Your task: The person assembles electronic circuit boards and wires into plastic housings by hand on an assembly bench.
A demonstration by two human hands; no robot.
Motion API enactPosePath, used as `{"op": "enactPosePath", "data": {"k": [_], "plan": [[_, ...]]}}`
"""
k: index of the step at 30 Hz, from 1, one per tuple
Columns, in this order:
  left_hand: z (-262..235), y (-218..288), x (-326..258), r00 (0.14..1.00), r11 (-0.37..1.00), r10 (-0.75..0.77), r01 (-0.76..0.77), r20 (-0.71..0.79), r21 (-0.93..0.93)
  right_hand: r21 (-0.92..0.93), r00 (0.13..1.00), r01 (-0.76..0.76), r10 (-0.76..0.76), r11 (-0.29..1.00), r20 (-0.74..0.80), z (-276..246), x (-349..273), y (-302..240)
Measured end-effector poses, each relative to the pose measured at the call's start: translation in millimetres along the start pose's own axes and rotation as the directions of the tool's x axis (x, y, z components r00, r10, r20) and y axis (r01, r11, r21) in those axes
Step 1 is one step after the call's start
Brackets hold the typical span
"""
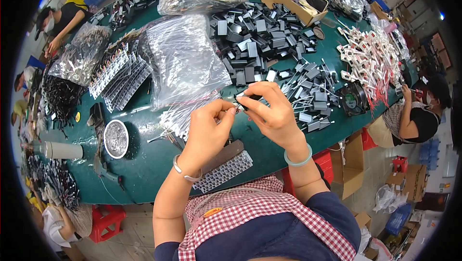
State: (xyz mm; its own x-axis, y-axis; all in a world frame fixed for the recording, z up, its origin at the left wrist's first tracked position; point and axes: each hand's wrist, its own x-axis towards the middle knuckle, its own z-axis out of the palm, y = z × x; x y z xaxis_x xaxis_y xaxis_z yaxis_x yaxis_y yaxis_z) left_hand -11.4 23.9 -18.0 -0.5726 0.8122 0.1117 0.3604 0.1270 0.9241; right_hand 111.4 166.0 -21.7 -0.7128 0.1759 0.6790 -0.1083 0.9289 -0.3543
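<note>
Over the near middle of the green table (144,174), both my hands are raised with their fingertips almost meeting. My left hand (210,125) is closed in a pinch; what lies between its thumb and finger is too small to make out. Thumb and fingers of my right hand (272,112) close on a small black part (254,98), mostly hidden by the fingers. Just below the hands, a panel of small white-and-grey pieces (226,170) lies by the table edge, beside a brown strip (224,156). Thin white cable ties or wires (180,119) spread out beside my left hand.
A large heap of black plastic housings (269,34) lies beyond my hands, beside a clear bag of white strands (183,54). Wired white parts (368,58) and a fan (352,99) are at right. At left stand a white bowl (116,139) and a cup (62,150). Co-workers sit around.
</note>
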Motion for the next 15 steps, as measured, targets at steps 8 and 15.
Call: {"op": "enactPosePath", "data": {"k": [8,15], "plan": [[-5,10,5,0.931,0.901,-0.323,0.357,0.170,-0.247,0.270,0.994,-0.108,0.095,0.957,0.062,0,-4,0],[-8,3,3,0.902,0.870,-0.337,0.407,0.268,-0.277,0.436,0.989,-0.147,0.124,0.888,0.082,6,-9,8]]}}
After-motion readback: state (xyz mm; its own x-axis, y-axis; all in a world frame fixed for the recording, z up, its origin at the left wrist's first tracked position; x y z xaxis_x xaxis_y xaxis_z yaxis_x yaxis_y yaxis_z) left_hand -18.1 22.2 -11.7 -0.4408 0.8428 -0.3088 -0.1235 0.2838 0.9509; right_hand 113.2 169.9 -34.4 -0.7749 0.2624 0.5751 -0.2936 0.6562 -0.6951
